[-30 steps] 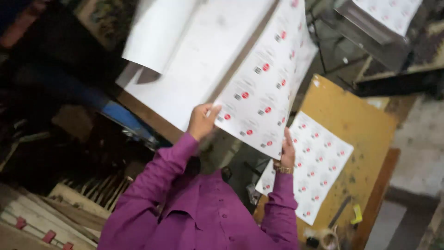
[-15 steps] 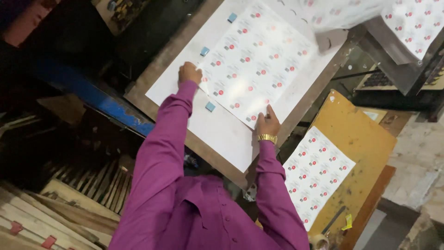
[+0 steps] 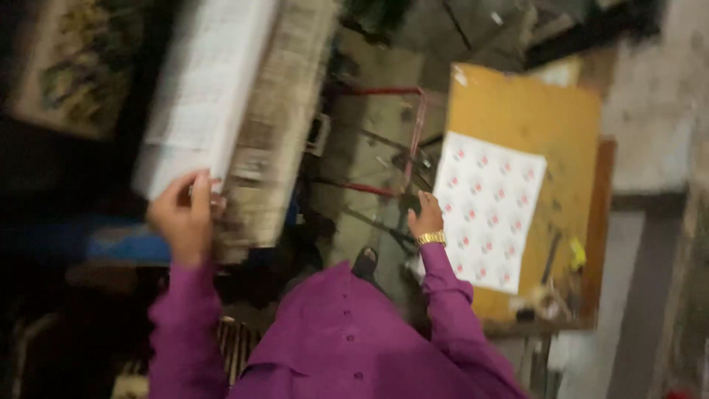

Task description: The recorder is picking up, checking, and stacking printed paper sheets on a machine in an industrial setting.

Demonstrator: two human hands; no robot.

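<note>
Left hand (image 3: 181, 218), fingers curled, grips the near edge of a white sheet stack (image 3: 203, 96); right hand (image 3: 427, 216), loosely spread, rests beside the printed label sheet (image 3: 487, 210).

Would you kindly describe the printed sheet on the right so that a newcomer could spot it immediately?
Find the yellow-brown wooden board on the right of the view. On it lies a white rectangular sheet printed with rows of small red-and-grey marks, beside the right hand. Unlike the thick paper stack at the left hand, it lies alone and flat.
</note>
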